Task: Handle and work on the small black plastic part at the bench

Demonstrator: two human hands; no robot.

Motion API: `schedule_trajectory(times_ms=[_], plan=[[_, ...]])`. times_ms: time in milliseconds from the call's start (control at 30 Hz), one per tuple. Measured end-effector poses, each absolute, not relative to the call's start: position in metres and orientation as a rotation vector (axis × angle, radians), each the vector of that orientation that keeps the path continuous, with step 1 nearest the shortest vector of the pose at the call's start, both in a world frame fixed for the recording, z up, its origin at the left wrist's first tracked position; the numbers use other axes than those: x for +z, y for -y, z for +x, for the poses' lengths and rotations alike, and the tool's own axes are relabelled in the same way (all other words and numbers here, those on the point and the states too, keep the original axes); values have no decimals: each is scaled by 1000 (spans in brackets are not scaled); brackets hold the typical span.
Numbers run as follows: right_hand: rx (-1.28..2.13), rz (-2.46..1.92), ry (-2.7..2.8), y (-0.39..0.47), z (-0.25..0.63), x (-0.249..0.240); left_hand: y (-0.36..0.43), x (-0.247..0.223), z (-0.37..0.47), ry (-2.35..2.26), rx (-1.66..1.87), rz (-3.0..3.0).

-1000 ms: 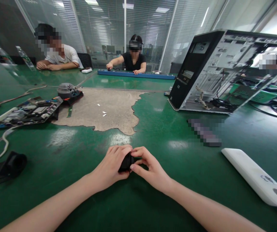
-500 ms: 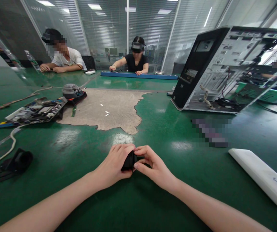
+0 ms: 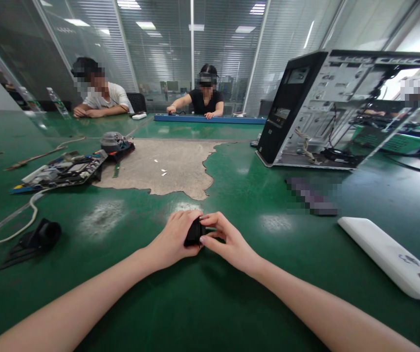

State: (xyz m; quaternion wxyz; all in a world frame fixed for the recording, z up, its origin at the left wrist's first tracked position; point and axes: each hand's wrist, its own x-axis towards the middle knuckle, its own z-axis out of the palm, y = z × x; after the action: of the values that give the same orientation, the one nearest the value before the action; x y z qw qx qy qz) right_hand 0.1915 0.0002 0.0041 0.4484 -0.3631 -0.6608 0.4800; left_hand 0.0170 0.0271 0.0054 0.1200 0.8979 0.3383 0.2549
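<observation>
Between my hands sits a small black block-shaped part [image 3: 194, 232], partly covered by fingers; its exact kind I cannot make out. My left hand [image 3: 176, 233] wraps it from the left, fingers over the top and thumb beneath. On its right side my right hand [image 3: 228, 240] pinches the edge with thumb and fingertips. Both hands are low over the green tabletop [image 3: 202, 303]. Farther left lies another black piece with a round tube-like end [image 3: 44, 237], untouched.
A circuit board [image 3: 63, 171] and a grey cooler-like part [image 3: 114, 143] lie at left, near a pale cable [image 3: 33, 210]. At right stand an open computer case [image 3: 298, 112] and a white oblong device [image 3: 389, 256]. Two people [image 3: 107, 95] sit across the table.
The view has tilted up and shifted slightly, so the surroundings sit differently in frame. Both hands keep their hold on the black part, with little change in their grip.
</observation>
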Motion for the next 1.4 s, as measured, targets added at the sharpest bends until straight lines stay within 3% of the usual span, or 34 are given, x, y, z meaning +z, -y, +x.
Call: schedule_trajectory(times_ms=[567,1033,1400], plan=[[1388,-858,1629,5,190,7,-8,9,16,-1013,818,2664],[1283,-1083,1472,10,177,3,1,2,18,-1022,919,2639],[1300,-864,1520,20,183,0,4,0,15,-1044,936,2661]])
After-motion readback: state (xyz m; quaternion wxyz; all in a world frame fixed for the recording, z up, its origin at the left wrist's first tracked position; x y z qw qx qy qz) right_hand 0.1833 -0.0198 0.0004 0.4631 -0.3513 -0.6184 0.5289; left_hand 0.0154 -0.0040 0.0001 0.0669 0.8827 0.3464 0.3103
